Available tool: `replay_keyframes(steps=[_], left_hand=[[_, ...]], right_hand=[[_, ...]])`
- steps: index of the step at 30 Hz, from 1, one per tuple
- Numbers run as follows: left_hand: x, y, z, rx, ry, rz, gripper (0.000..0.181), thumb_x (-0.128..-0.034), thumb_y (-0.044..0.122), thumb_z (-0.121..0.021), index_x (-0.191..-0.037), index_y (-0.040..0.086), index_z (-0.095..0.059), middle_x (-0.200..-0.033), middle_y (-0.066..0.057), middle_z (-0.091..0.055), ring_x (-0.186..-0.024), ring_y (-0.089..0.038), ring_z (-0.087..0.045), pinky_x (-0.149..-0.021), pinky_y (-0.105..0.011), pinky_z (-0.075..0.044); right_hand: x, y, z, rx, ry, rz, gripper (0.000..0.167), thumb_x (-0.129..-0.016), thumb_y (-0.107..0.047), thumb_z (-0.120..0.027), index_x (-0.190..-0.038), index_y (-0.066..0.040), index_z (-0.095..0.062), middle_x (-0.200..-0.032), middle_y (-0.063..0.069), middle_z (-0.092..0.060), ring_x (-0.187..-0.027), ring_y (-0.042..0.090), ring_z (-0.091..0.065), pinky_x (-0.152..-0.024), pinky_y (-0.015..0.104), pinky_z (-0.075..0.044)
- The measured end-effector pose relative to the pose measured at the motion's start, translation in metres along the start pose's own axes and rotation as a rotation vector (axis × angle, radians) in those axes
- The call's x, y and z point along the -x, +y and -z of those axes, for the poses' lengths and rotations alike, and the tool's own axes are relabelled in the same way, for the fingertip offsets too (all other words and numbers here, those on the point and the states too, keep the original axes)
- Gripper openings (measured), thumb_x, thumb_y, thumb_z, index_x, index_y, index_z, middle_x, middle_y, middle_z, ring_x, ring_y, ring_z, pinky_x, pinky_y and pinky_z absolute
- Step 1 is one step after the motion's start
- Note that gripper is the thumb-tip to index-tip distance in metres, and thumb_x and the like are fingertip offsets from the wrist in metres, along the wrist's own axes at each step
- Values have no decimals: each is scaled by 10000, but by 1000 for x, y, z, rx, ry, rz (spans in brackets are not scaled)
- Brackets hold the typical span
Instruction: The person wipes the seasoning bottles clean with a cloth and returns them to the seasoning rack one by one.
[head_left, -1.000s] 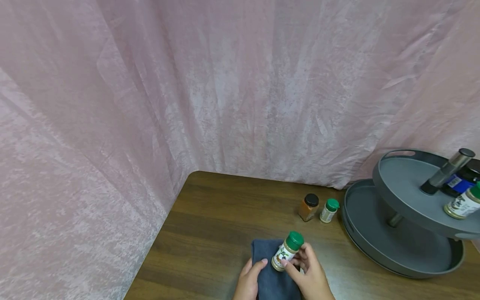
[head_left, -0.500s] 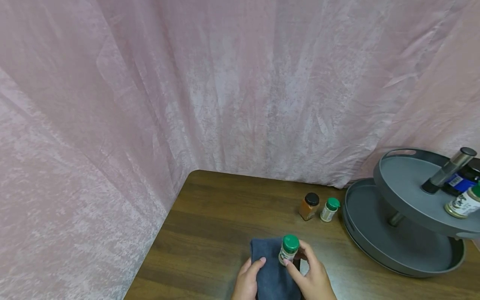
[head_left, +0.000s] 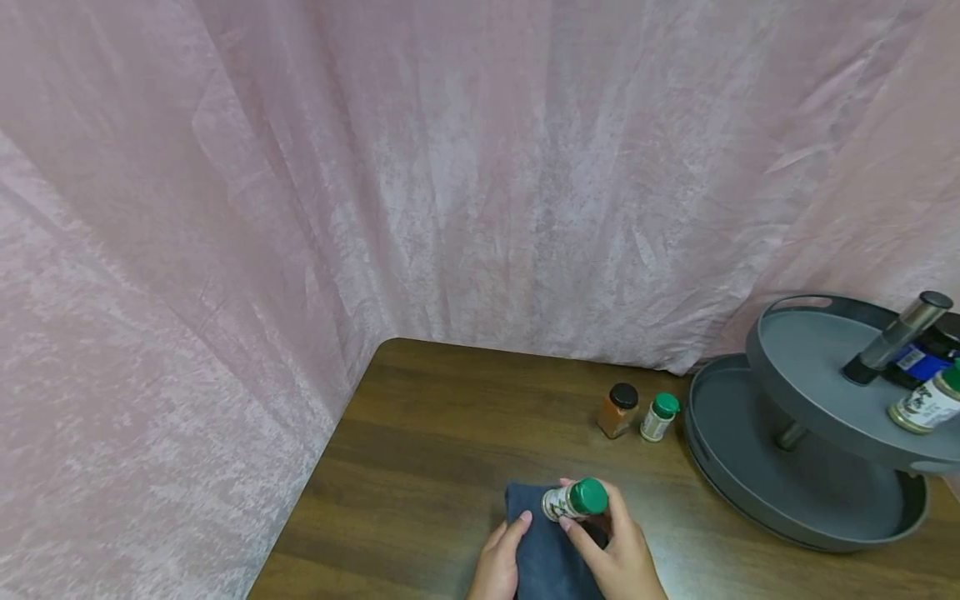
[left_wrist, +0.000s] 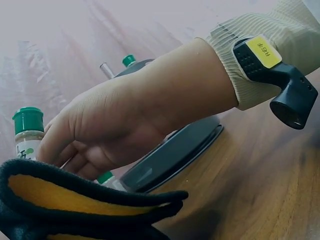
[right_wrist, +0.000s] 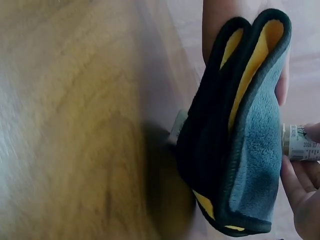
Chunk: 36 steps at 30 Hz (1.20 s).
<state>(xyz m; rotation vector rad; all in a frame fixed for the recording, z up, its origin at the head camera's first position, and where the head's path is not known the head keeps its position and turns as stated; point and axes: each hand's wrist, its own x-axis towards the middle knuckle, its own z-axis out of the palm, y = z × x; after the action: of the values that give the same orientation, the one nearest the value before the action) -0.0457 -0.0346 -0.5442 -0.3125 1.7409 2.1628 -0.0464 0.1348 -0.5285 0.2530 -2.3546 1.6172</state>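
In the head view, my left hand [head_left: 501, 554] holds a folded dark grey-blue cloth [head_left: 546, 557], thumb on top. Yellow inner folds of the cloth [right_wrist: 257, 130] show in the right wrist view. My right hand [head_left: 618, 550] grips a small seasoning jar [head_left: 558, 503] with a green cap and a white printed label, thumb on its near side. The jar is tilted over at the cloth's far end, cap to the right. Its base seems to meet the cloth in the right wrist view. A dark rounded thing [head_left: 596, 533] below my right hand is mostly hidden.
Beyond my hands stand a black-capped jar of orange-brown powder [head_left: 618, 412] and a smaller green-capped jar [head_left: 659, 417]. A two-tier grey tray stand [head_left: 810, 517] is at right; its upper tier bears another green-capped jar [head_left: 924, 407] and a dark blue-labelled jar [head_left: 921, 362].
The seasoning jar in my right hand went from leaning to nearly upright, then tipped over with its cap to the right. My left hand still holds the cloth in about the same place.
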Motion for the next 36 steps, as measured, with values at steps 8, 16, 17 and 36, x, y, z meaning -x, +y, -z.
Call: replay_keyframes(steps=[8,16,17,36], left_hand=[[-3,-1,-2,9,88,-34,623,-1031,367,-516,-1412,-125,-488,-1372,-278,-596,-1175,-248,-621,-970,-321,-515],[-6,1,1,-6,123,-11,662,-1037,371,-512,-1426,-159,-437,-1415,-324,-531,-1265,-336,-558,-1081,-479,-457],[-5,1,1,-6,117,-7,656,-1039,373,-511,-1427,-151,-444,-1414,-322,-534,-1264,-339,-559,-1084,-483,-453],[-2,-1,0,-141,135,-25,591,-1016,404,-521,-1313,-101,-602,-1298,-262,-648,-1168,-308,-627,-1021,-466,-493]], right_hand=[[3,-8,-5,-6,-35,-153,499,-859,-100,-796,-1305,-141,-576,-1094,-51,-716,-881,13,-652,-760,243,-571],[3,-9,3,172,-40,-171,509,-881,-251,-794,-1346,-230,-588,-1060,-139,-685,-956,-19,-629,-845,299,-557],[3,-9,4,191,-29,-162,509,-886,-262,-789,-1352,-234,-585,-1076,-135,-682,-971,-17,-626,-855,302,-554],[4,-10,-5,34,-13,-165,496,-855,-122,-804,-1302,-223,-614,-1187,-96,-726,-973,3,-669,-804,248,-572]])
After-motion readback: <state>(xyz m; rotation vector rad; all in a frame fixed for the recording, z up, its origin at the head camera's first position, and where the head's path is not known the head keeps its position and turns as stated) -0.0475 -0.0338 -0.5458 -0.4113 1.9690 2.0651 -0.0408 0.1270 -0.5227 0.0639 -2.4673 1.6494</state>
